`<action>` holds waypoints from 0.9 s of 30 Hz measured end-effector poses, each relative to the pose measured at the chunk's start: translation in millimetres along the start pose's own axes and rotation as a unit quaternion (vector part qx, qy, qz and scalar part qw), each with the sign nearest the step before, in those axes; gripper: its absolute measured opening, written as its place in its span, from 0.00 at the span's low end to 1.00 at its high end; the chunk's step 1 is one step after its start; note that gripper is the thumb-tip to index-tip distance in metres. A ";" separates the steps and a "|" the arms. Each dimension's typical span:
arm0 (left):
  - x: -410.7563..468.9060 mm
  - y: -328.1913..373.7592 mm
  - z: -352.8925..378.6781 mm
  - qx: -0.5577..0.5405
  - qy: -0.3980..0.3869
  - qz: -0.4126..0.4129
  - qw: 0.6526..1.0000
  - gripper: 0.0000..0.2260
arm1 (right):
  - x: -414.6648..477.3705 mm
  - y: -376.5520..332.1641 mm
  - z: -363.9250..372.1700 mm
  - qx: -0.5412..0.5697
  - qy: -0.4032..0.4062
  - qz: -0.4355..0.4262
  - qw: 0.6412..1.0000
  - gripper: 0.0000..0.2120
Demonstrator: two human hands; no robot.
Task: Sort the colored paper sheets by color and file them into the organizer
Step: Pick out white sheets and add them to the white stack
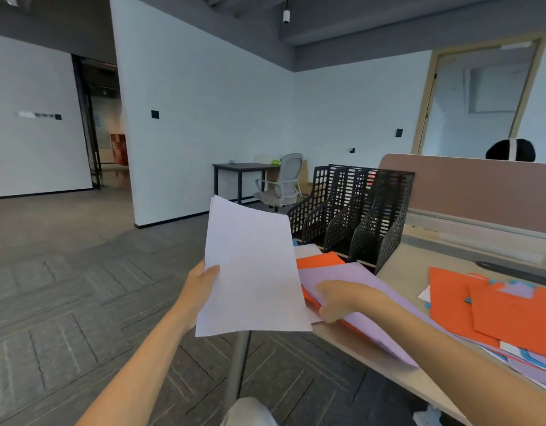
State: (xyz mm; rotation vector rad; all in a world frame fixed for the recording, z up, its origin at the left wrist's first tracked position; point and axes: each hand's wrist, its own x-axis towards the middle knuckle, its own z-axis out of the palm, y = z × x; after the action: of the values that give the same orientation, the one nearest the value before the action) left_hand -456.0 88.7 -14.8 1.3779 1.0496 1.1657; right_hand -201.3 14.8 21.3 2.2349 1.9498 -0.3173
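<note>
Sorting is under way: left hand (204, 284) holds white sheets (253, 272) up beside the desk (400, 272), right hand (342, 299) pinches a purple sheet (388, 336) on the pile, and next, I think, the whites need a slot in the black organizer (373, 222).

No legible text, label, brand, number or sign is showing anywhere in the head view. The row of small wall plates (38, 115) on the left wall is appearing too blurred to read.
</note>
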 end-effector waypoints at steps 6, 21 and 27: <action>3.0 -5.8 -14.3 0.001 0.022 -0.054 0.998 0.12 | 2.2 -2.6 -4.9 -0.028 0.135 0.051 0.989 0.19; 78.1 -14.8 109.8 0.079 -0.028 -0.126 0.988 0.23 | -5.6 39.4 -39.2 0.071 0.205 0.081 0.973 0.05; 85.8 -24.4 140.1 0.126 -0.023 -0.126 0.984 0.18 | -4.4 43.6 -27.8 0.060 0.203 0.074 0.975 0.12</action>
State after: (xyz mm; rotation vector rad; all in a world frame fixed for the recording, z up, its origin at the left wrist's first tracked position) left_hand -304.4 154.1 -33.3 1.4086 1.3319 0.8327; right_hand -157.1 11.7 48.5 2.6785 1.9688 0.0503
